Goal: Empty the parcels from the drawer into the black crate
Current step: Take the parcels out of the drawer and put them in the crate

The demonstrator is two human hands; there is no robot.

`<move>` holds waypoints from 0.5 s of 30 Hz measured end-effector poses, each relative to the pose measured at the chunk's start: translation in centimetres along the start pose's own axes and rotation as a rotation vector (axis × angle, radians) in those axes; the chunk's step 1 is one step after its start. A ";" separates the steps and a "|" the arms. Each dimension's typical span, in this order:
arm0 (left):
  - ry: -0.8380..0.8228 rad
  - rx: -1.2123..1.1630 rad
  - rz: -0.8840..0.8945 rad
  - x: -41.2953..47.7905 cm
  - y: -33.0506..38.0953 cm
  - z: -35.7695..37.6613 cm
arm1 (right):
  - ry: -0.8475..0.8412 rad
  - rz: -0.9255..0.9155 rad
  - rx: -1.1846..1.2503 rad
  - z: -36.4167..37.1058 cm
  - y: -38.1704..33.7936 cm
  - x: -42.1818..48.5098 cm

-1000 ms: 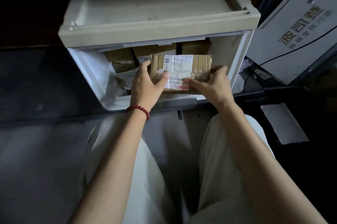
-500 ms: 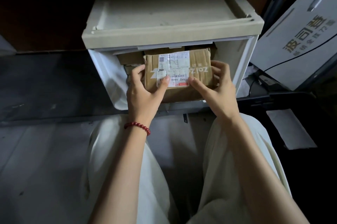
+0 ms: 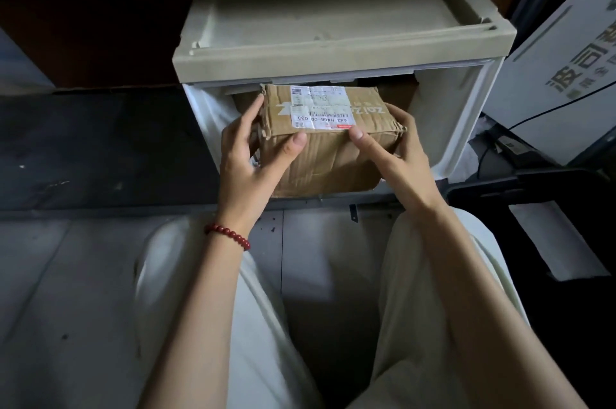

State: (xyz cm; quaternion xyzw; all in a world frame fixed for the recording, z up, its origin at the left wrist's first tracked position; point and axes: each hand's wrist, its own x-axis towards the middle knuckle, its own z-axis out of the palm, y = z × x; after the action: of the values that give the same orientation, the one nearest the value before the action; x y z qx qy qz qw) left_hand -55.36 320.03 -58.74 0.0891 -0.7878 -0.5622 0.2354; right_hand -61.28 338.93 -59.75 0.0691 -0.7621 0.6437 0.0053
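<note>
The parcel (image 3: 328,138), a creased brown cardboard box with a white shipping label on top, hangs in the mouth of the open drawer (image 3: 466,115). Its lower near edge is over the drawer's front lip and its far top edge sits just under the cabinet frame (image 3: 333,55). The left hand (image 3: 243,158) clamps the left end, fingers flat along the side and thumb pressed on the near face. The right hand (image 3: 400,155) wraps the right end, with its thumb on the near top edge.

The grip looks like squeeze alone, with nothing under the box. The cardboard is soft and dented, and the left top corner is torn, so the sides could buckle inward and let it slide down. Lifting too early would probably catch the far edge on the frame. It should come out toward the near side first.

More parcels (image 3: 396,97) sit just behind and may tip forward into the gap.

The black crate (image 3: 520,175) lies to the right. A quick swing that way could knock the drawer's right wall or snag the cable (image 3: 483,155) lying near the crate.
</note>
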 end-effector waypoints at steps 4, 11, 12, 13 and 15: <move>0.050 -0.003 -0.007 -0.4 -0.2 -0.2 | 0.039 -0.009 -0.013 1.0 0.2 -0.3; 0.089 0.030 0.006 -0.6 -0.9 -0.9 | 0.063 0.002 -0.018 2.6 0.5 -0.5; 0.085 0.036 0.006 -0.6 -1.1 -1.0 | 0.055 0.004 -0.018 2.7 0.5 -0.5; 0.081 0.041 0.007 -0.7 -1.2 -1.0 | 0.043 0.005 -0.019 2.7 0.5 -0.5; 0.081 0.061 0.013 -0.7 -1.3 -1.3 | 0.010 0.008 -0.026 2.8 0.5 -0.5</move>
State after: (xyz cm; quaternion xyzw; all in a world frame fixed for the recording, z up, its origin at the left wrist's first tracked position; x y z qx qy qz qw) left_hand -54.30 318.79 -59.84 0.1137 -0.7951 -0.5322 0.2679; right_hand -60.59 336.33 -60.78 0.0627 -0.7706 0.6341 0.0077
